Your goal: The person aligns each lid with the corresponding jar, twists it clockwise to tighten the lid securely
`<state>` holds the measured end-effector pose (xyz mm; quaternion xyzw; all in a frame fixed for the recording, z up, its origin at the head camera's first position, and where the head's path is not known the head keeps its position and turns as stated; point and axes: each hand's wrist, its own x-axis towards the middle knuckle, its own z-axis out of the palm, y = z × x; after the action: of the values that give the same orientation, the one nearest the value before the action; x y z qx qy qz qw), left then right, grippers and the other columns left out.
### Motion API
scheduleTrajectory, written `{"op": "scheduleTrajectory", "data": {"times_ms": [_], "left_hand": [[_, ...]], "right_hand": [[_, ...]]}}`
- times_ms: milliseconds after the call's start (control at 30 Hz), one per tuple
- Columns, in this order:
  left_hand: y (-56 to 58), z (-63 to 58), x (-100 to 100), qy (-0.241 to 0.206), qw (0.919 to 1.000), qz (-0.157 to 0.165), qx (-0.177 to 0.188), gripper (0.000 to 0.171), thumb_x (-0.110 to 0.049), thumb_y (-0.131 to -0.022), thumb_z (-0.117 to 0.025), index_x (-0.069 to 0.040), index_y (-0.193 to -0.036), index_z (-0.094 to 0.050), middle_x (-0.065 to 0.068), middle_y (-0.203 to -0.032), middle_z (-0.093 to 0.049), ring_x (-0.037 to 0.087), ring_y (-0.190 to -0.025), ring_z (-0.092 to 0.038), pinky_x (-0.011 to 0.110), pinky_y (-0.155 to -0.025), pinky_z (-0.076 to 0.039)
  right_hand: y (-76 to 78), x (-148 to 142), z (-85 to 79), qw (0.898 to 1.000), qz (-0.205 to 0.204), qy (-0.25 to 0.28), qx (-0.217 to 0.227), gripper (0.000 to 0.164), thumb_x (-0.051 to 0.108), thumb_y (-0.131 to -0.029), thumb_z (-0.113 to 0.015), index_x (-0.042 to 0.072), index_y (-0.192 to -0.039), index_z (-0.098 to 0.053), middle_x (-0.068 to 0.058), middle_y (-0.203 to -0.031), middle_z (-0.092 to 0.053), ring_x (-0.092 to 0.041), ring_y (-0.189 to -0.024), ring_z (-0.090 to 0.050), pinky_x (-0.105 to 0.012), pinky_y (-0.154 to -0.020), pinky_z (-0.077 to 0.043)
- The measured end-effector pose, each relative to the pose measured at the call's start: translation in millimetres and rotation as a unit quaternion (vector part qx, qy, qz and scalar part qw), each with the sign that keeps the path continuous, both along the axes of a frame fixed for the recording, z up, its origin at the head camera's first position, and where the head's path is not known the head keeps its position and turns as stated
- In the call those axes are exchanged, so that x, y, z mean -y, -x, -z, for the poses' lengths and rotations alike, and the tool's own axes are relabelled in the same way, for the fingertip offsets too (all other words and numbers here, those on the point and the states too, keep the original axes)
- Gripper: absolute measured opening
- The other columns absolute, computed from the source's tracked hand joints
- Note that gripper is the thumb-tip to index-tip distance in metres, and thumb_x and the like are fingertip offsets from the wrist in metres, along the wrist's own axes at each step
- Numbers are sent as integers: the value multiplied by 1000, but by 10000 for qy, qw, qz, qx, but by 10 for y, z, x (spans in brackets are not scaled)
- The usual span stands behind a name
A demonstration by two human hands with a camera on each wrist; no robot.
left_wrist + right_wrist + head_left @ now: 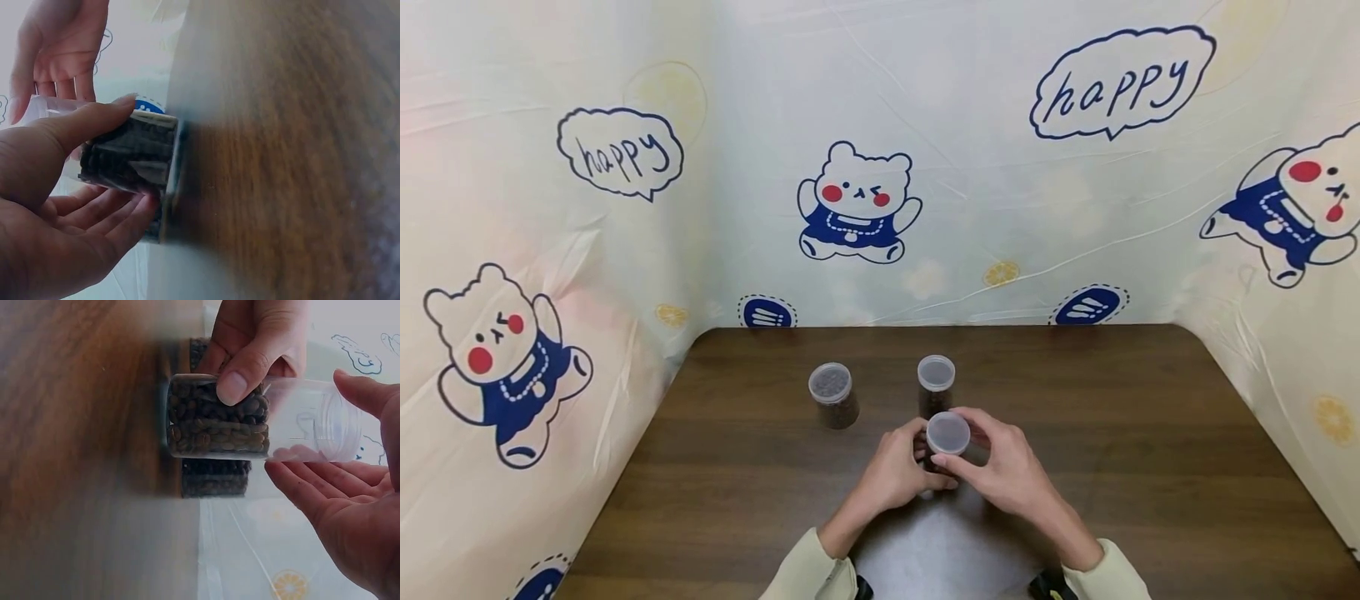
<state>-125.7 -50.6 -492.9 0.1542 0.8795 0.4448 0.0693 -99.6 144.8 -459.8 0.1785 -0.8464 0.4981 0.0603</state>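
Observation:
A clear plastic jar (215, 425), partly filled with dark coffee beans, stands upright in front of me with its base right at the tabletop. My left hand (898, 467) grips its lower part, thumb (240, 381) on one side and fingers (125, 215) round the other. On top is a translucent white lid (948, 433). My right hand (1011, 467) is spread about the lid, its thumb at the near edge and its fingers, fairly straight, along the far side. Part of the jar's body is hidden by the hands in the head view.
A second jar of beans (936, 387) with a pale lid stands just behind the held one. To its left is another lidded bean jar (835, 400). The brown wooden table (737, 500) is bordered by a printed cloth (970, 233) at the back and sides.

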Motion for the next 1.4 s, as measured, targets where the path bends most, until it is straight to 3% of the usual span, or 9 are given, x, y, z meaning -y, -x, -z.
{"op": "scheduleTrajectory", "data": {"times_ms": [333,567,833,900,1100,1300,1400], "left_hand": [[49,-53,-165,-368,9988,199,-247,54,-32,-74,-98,-20,-119,-70,-4,-109,-77,6,-102,-73,25,-88,-58],[116,-90,-324,-411,9981,351,-309,59,-32,-78,-96,-21,-129,-69,-2,-121,-77,12,-113,-73,30,-97,-59],[248,-107,-557,-486,9960,640,-397,57,-28,-82,-93,-18,-132,-68,-2,-125,-76,7,-114,-72,25,-97,-58],[280,-101,-624,-535,9953,697,-413,56,-27,-83,-92,-17,-132,-68,-1,-124,-77,5,-113,-72,24,-97,-58],[362,-72,-830,-430,9950,775,-457,53,-29,-85,-90,-19,-132,-68,-4,-123,-76,0,-108,-70,19,-95,-55],[476,-25,-1031,-297,9962,688,-441,55,-30,-86,-89,-20,-135,-67,-3,-126,-76,4,-113,-71,20,-96,-55],[544,11,-1134,-219,9970,628,-394,55,-31,-87,-88,-21,-137,-66,-3,-127,-75,5,-114,-71,21,-97,-55]], "right_hand": [[60,-186,-81,9972,190,-336,-648,54,18,-86,-89,8,-133,-64,-5,-120,-75,-17,-106,-73,-35,-90,-63],[117,-408,-117,9964,262,-451,-665,52,18,-89,-87,9,-134,-63,-6,-121,-74,-15,-108,-71,-30,-92,-62],[197,-641,-150,9951,481,-655,-567,50,19,-92,-83,7,-136,-62,-10,-123,-73,-20,-109,-71,-21,-92,-60],[216,-698,-158,9950,534,-678,-502,50,19,-93,-83,5,-136,-62,-12,-124,-73,-23,-110,-71,-23,-92,-60],[271,-864,-178,9941,651,-775,-401,51,18,-94,-82,2,-137,-61,-17,-125,-72,-30,-109,-73,-45,-91,-62],[361,-1005,-161,9927,828,-823,-299,51,20,-94,-82,1,-137,-61,-19,-124,-72,-33,-108,-75,-41,-89,-63],[414,-1066,-145,9921,911,-842,-169,53,22,-95,-81,0,-138,-59,-22,-126,-71,-37,-109,-75,-46,-90,-62]]}}
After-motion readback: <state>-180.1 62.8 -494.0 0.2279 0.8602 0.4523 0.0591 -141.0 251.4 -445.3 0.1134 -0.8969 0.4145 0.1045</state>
